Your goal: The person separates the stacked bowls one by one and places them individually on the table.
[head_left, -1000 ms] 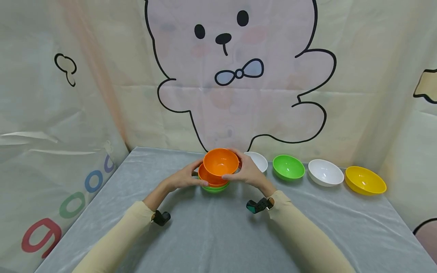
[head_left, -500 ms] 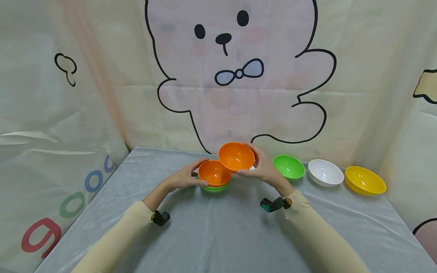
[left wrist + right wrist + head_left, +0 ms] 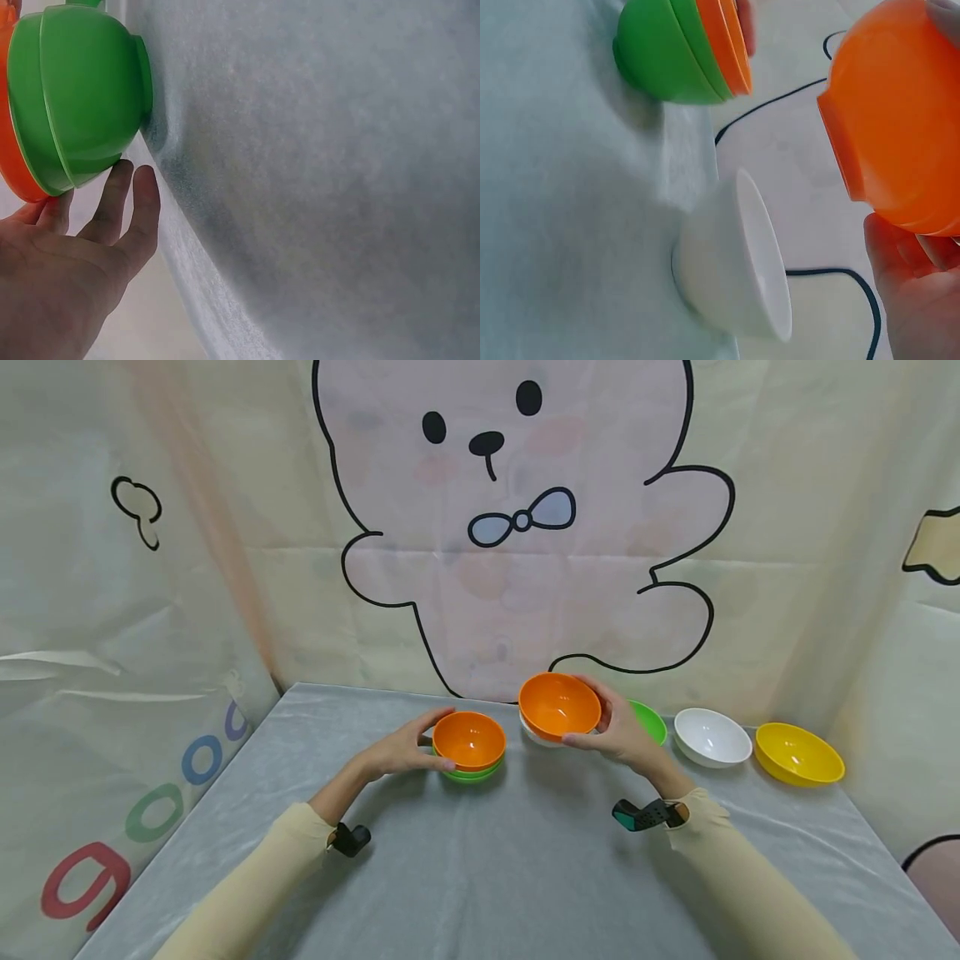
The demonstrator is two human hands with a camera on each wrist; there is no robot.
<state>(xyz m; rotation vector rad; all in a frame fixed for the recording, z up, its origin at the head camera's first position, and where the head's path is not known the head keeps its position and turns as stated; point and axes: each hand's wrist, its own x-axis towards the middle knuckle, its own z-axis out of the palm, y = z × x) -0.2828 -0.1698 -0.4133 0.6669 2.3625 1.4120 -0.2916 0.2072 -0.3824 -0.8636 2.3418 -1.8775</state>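
My left hand [image 3: 401,752] holds the side of a small stack, thumb in front and fingers behind. The stack has an orange bowl [image 3: 470,741] nested in two green bowls [image 3: 82,97] and stands on the table. My right hand [image 3: 621,735] grips another orange bowl [image 3: 558,706] by its right side, raised off the table and tilted toward me. Beneath and behind this raised bowl stands a white bowl [image 3: 720,270], mostly hidden in the head view; the right wrist view shows a gap between the two.
To the right stand a green bowl [image 3: 651,723], partly behind my right hand, a white bowl [image 3: 712,739] and a yellow bowl [image 3: 798,755] in a row. A grey cloth covers the table [image 3: 465,868]. A printed curtain [image 3: 487,610] hangs right behind its back edge.
My right hand has lifted the orange bowl off the stack and carried it rightward, over to the white bowl. The left hand has stayed at the stack.
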